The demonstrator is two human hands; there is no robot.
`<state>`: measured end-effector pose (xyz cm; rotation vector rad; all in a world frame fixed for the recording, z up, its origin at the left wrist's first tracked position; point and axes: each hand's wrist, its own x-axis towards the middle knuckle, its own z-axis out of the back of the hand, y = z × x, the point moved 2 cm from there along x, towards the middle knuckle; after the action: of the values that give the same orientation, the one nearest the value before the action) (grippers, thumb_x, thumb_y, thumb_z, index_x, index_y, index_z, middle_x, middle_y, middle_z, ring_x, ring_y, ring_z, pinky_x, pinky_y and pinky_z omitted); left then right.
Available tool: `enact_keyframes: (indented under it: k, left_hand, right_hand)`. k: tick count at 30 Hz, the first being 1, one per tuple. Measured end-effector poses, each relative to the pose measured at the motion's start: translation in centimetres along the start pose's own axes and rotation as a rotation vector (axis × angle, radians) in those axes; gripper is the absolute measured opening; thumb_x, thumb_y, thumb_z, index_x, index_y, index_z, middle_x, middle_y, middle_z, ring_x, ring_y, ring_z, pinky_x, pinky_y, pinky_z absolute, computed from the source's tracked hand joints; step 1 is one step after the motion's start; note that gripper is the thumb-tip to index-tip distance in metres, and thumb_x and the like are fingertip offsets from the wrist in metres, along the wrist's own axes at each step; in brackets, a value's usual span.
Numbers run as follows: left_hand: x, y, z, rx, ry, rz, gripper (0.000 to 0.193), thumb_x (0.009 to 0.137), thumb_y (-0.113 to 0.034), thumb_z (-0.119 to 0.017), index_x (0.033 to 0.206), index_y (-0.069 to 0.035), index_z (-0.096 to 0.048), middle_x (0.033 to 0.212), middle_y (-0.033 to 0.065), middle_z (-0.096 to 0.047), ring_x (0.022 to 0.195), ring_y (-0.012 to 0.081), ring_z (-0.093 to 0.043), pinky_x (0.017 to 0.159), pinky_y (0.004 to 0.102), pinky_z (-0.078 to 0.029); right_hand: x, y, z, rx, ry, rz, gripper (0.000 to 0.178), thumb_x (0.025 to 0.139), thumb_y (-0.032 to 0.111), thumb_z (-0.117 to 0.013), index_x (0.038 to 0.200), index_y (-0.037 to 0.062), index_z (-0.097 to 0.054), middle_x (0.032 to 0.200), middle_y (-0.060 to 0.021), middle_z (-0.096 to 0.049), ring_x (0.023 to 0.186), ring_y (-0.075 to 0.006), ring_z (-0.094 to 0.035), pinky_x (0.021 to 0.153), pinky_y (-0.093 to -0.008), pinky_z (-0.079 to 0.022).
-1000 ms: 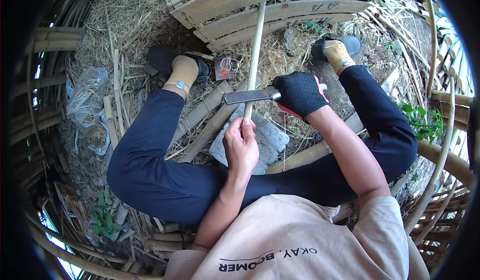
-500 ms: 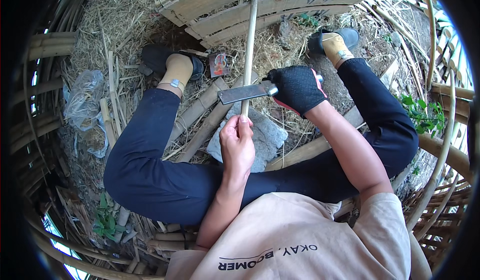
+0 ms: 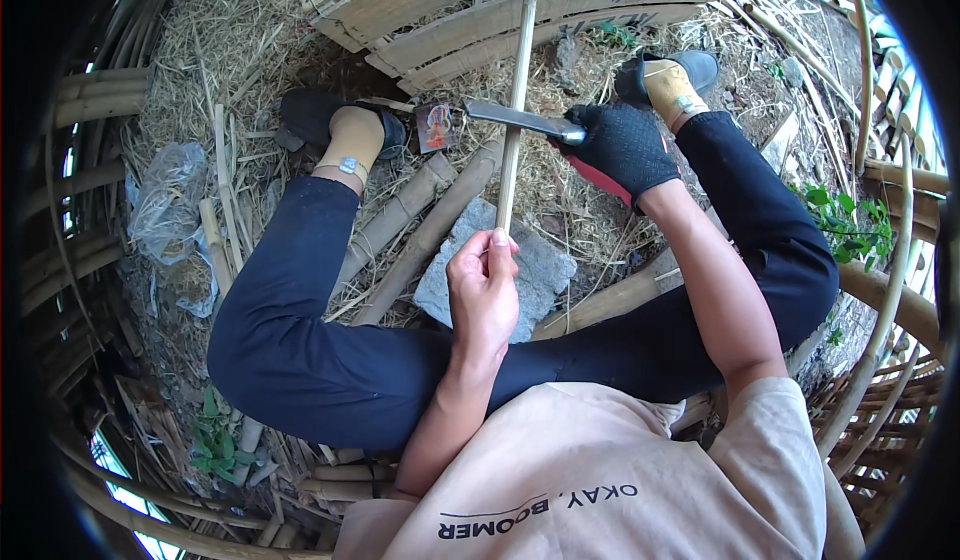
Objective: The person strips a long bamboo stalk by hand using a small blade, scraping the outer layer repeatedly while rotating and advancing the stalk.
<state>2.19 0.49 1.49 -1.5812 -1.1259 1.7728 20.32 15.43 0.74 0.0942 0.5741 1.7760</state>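
Note:
My bare left hand pinches the near end of a long, pale strip, likely bamboo, which slants away and up to the wooden slats beyond. In a black glove with red trim, my right hand is closed round the handle of a broad-bladed knife. Its flat metal blade points left and crosses the strip around the middle, seen nearly edge-on. Most of the handle is hidden inside the glove. Beneath the strip's near end lies a grey stone block, between my legs.
A slatted wooden panel stands at the far side. Bamboo poles lie left of the stone, near a small red packet. Clear plastic sits at left. Straw covers the ground; bamboo stacks line both sides, with a leafy plant at right.
My right hand has moved the knife away from me along the strip and slightly right, its blade now turned more edge-on. The strip's far end has shifted right; my left hand stays almost in place.

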Motion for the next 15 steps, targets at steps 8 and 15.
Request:
enact_keyframes:
  k: [8, 15]
  left_hand:
    - [0.3, 0.2, 0.5, -0.006, -0.023, 0.017, 0.028, 0.107, -0.017, -0.049, 0.087, -0.002, -0.06, 0.064, -0.0064, -0.042, 0.056, 0.0022, -0.033, 0.05, 0.0243, -0.025]
    - [0.5, 0.6, 0.4, 0.088, -0.055, -0.037, 0.028, 0.106, -0.017, -0.05, 0.085, -0.002, -0.06, 0.064, -0.0048, -0.044, 0.056, 0.0037, -0.037, 0.051, 0.0254, -0.029]
  right_hand:
    - [-2.9, 2.8, -1.1, -0.037, 0.158, 0.173, 0.02, 0.082, 0.031, -0.066, 0.089, 0.0147, -0.075, 0.081, -0.0161, -0.072, 0.08, -0.0359, -0.072, 0.075, -0.0467, -0.057]
    - [-2.3, 2.8, -2.3, -0.108, 0.123, 0.151, 0.017, 0.081, 0.028, -0.066, 0.088, 0.0171, -0.075, 0.079, -0.0132, -0.073, 0.079, -0.0333, -0.073, 0.073, -0.0456, -0.057]
